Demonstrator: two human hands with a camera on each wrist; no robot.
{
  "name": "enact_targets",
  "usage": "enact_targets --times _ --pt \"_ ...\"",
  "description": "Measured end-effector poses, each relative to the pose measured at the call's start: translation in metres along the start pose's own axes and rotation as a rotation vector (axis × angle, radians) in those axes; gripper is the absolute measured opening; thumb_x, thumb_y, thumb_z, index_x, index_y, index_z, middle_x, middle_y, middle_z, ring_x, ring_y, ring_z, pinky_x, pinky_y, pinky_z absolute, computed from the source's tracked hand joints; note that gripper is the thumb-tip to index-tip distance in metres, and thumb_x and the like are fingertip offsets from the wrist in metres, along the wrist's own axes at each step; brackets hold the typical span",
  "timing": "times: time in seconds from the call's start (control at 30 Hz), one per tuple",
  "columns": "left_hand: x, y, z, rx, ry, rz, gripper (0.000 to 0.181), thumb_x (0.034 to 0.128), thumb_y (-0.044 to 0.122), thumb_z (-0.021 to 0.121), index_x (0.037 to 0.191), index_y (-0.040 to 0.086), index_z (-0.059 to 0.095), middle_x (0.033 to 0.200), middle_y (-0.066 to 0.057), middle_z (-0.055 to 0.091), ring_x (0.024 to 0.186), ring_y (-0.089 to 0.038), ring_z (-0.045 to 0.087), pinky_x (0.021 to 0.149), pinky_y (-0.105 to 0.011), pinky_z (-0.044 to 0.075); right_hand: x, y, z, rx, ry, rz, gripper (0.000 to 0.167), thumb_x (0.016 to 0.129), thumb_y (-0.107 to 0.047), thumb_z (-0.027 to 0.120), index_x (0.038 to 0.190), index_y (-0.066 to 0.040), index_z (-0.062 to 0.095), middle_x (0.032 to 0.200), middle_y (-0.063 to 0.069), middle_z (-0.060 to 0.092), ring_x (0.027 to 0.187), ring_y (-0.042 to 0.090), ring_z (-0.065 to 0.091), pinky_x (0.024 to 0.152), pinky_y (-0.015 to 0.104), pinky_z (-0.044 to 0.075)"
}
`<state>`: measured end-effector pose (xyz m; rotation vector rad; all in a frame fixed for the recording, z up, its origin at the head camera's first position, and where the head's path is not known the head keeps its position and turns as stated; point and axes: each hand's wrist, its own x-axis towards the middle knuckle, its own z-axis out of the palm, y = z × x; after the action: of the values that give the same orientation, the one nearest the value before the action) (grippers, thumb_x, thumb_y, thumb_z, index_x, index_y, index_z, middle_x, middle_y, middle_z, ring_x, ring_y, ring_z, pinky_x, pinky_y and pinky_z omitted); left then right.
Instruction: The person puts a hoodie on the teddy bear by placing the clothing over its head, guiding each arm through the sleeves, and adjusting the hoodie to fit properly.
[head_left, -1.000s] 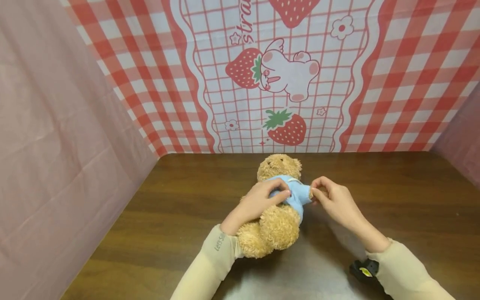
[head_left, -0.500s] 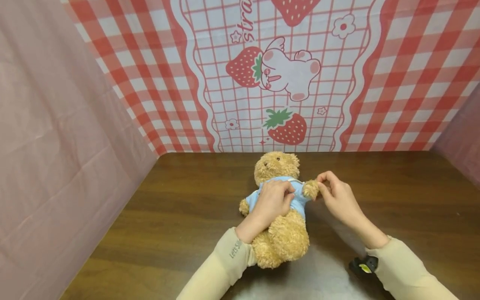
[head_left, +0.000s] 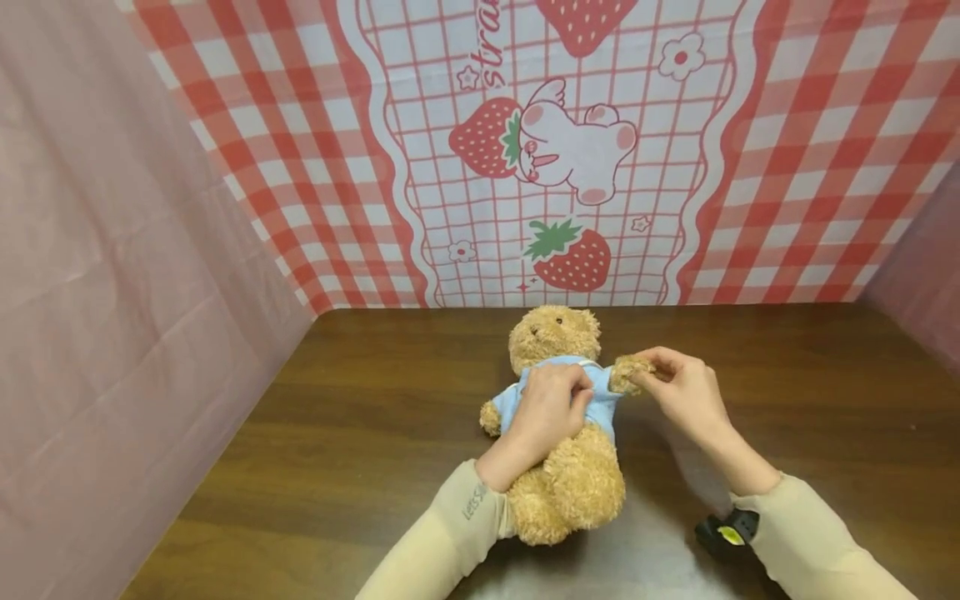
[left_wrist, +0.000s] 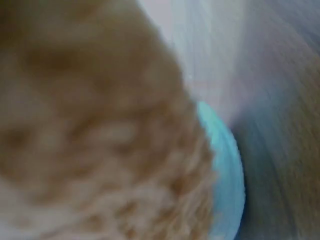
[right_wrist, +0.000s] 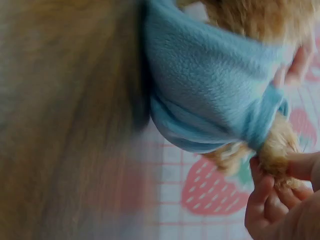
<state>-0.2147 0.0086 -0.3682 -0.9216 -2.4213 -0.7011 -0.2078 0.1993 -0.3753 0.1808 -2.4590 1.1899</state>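
Observation:
A curly-furred tan teddy bear [head_left: 585,471] in a light blue shirt [head_left: 602,408] lies on its back on the brown table, its head toward the back wall. My left hand [head_left: 546,410] holds the bear at the front of its shirt, with the fingers bent over the chest. Between thumb and fingers, my right hand [head_left: 686,393] pinches the furry paw [head_left: 630,375], which sticks out of the sleeve on the right. The right wrist view shows this grip close up, below the sleeve cuff [right_wrist: 267,117]. Only blurred fur [left_wrist: 115,150] and a blue cloth edge [left_wrist: 227,170] appear in the left wrist view.
The dark wooden table [head_left: 360,433] ends at a red and white checked cloth [head_left: 330,167] with strawberry prints. A pinkish curtain [head_left: 135,292] hangs on the left, another on the right. A black wrist device [head_left: 727,533] sits by the right sleeve.
The bear's paw has come out of the sleeve, and my right hand now pinches it farther right. My left hand and the bear's lower body have shifted right; the bear's other paw has come into view.

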Motion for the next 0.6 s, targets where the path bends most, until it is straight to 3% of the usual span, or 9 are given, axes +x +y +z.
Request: enact_targets --times 0.13,0.23,0.33,0.43,0.53,0.6 --pt "-0.001 0.001 -0.001 -0.013 -0.019 0.024 0.005 0.0784 0.01 0.065 0.077 0.015 0.064 0.072 0.003 0.064 0.069 -0.012 0.056 0.067 -0.021 0.04 0.004 0.009 -0.003 0.147 -0.05 0.126 0.022 0.086 -0.006 0.059 0.099 0.011 0.059 0.071 -0.004 0.064 0.057 -0.004 0.053 0.053 0.021 0.047" --pt "0.001 0.002 -0.003 -0.015 -0.079 0.003 0.004 0.0821 0.013 0.063 0.082 0.016 0.067 0.077 0.005 0.065 0.071 -0.009 0.057 0.07 -0.019 0.041 0.004 0.011 -0.004 0.124 -0.095 0.113 0.022 0.087 -0.008 0.057 0.1 0.01 0.057 0.076 0.0 0.064 0.061 -0.002 0.053 0.055 0.021 0.047" --pt "0.002 0.001 -0.009 -0.051 -0.17 -0.018 0.011 0.0865 0.019 0.06 0.094 0.018 0.068 0.084 0.007 0.064 0.075 -0.005 0.055 0.073 -0.018 0.04 0.001 0.007 -0.006 -0.017 -0.1 0.025 0.021 0.086 -0.011 0.058 0.101 0.003 0.058 0.083 0.011 0.063 0.067 0.006 0.054 0.056 0.024 0.044" --pt "0.0 -0.001 -0.02 -0.126 -0.24 -0.016 0.023 0.087 0.025 0.06 0.109 0.017 0.064 0.097 0.004 0.062 0.086 -0.006 0.055 0.08 -0.019 0.041 -0.001 -0.001 -0.007 -0.147 -0.05 -0.132 0.02 0.081 -0.007 0.061 0.1 -0.004 0.06 0.089 0.012 0.061 0.073 0.015 0.052 0.061 0.029 0.04" --pt "-0.006 -0.005 -0.03 -0.127 -0.254 -0.054 0.035 0.0832 0.031 0.065 0.115 0.016 0.058 0.106 0.002 0.058 0.096 -0.009 0.052 0.084 -0.021 0.041 -0.004 -0.01 -0.005 -0.161 -0.019 -0.283 0.018 0.082 0.0 0.058 0.097 -0.007 0.063 0.091 0.007 0.061 0.075 0.017 0.052 0.063 0.029 0.04" --pt "-0.012 -0.007 -0.036 -0.055 -0.237 -0.12 0.033 0.0809 0.031 0.066 0.109 0.017 0.058 0.103 0.002 0.057 0.09 -0.01 0.053 0.077 -0.023 0.043 -0.006 -0.017 -0.005 -0.14 -0.06 -0.306 0.015 0.087 -0.007 0.055 0.098 -0.011 0.065 0.093 0.002 0.064 0.081 0.015 0.054 0.067 0.029 0.041"
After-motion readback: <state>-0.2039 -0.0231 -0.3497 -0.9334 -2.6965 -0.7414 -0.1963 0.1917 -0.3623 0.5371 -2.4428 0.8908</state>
